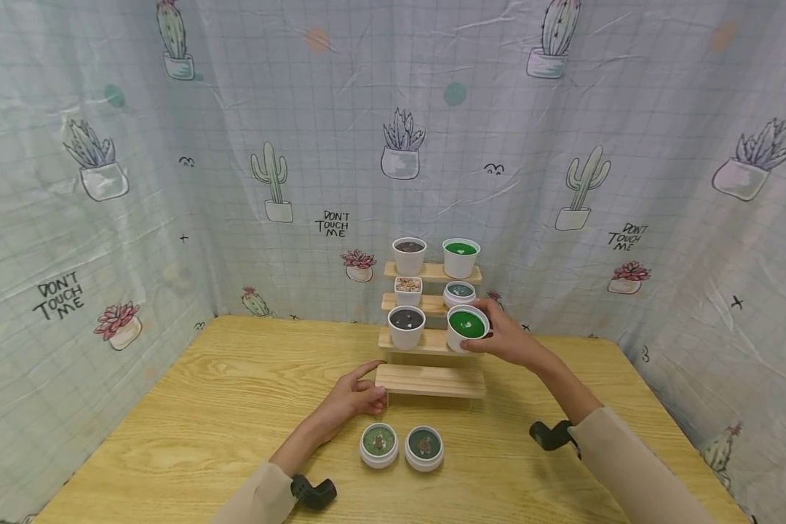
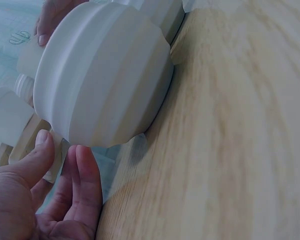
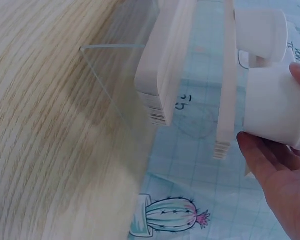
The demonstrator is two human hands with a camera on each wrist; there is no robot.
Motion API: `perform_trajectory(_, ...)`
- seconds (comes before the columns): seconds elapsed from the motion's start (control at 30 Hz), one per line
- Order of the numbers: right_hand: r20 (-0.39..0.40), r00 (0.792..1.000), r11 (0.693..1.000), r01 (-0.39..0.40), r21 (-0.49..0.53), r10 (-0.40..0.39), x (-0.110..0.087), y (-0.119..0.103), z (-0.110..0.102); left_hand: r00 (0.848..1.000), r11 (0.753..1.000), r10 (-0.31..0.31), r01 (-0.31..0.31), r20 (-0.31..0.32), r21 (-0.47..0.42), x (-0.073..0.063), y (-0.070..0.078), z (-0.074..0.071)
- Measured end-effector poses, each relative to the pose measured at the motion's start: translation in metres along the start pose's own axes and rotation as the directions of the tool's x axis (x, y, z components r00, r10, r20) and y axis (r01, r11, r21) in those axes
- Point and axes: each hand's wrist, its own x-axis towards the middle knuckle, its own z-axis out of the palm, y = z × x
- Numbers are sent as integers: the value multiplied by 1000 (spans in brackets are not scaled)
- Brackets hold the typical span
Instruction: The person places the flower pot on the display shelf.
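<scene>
My right hand (image 1: 507, 336) holds a white pot with a green top (image 1: 468, 324) by its right side, on the third tier down of a stepped wooden shelf. In the right wrist view this white pot (image 3: 275, 102) is upright against the plank, thumb on one side and fingers on the other. My left hand (image 1: 350, 397) grips the left end of the shelf's lowest plank (image 1: 430, 380), index finger at the back corner and thumb at the front. Near that hand, a ribbed white pot (image 2: 105, 75) fills much of the left wrist view.
Left of the held pot stands a white pot with a dark top (image 1: 406, 327). Higher tiers bear several more white pots, among them a square one with pebbles (image 1: 408, 290). Two low round pots, one light green (image 1: 378, 445) and one dark green (image 1: 424, 448), stand on the table in front.
</scene>
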Motion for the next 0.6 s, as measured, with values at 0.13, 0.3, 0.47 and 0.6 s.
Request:
perform_trajectory(0.13, -7, 1000, 1000, -10, 2, 10, 1, 2, 1, 1000, 1000, 1, -1, 0, 4, 0, 0, 0)
perform_trajectory(0.3, 6, 1000, 1000, -23, -5, 23, 1, 4, 2, 1000, 1000, -1, 1, 2, 3, 0, 0, 0)
perform_trajectory(0.47, 8, 1000, 1000, -29, -4, 29, 0, 2, 3, 1000, 1000, -3, 3, 2, -1, 0, 1, 1)
perform_trajectory(0.6, 2, 999, 999, -32, -14, 32, 0, 2, 4, 1000, 1000, -4, 4, -1, -1, 0, 1, 1)
